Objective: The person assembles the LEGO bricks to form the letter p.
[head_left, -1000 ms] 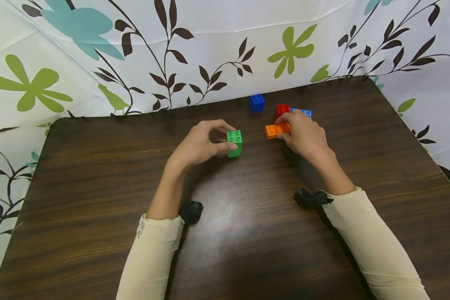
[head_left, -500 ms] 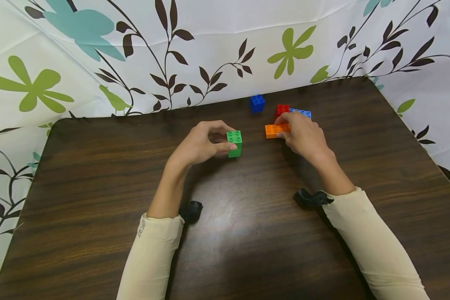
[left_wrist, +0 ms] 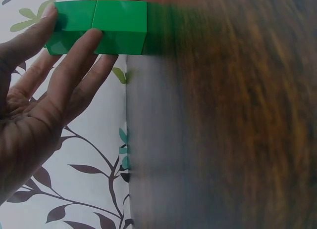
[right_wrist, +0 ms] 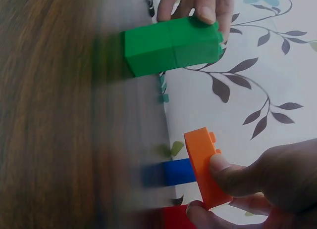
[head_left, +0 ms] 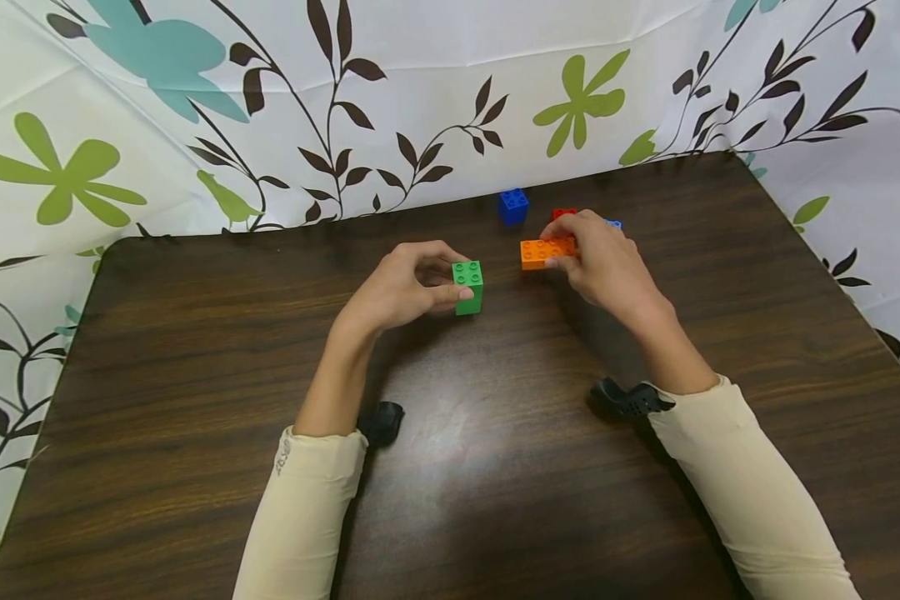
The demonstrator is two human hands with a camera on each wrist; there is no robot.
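Observation:
A green stack of two bricks [head_left: 468, 287] [left_wrist: 99, 27] [right_wrist: 171, 43] stands upright on the dark wooden table [head_left: 195, 350]. My left hand [head_left: 405, 287] [left_wrist: 39, 95] holds it by its top brick, thumb in front and fingers behind. My right hand [head_left: 603, 262] [right_wrist: 257, 182] pinches a long orange brick [head_left: 546, 252] [right_wrist: 204, 165] by one end and holds it just above the table, to the right of the green stack.
A dark blue brick [head_left: 513, 205] [right_wrist: 176, 172] sits near the table's far edge. A red brick [head_left: 562, 213] [right_wrist: 171, 219] and a light blue brick [head_left: 613, 223] lie mostly hidden behind my right hand. A flowered cloth [head_left: 420, 100] walls the table's back and sides.
My right hand has lifted the orange brick off the table and moved it slightly left and back. The left hand and green stack have stayed put.

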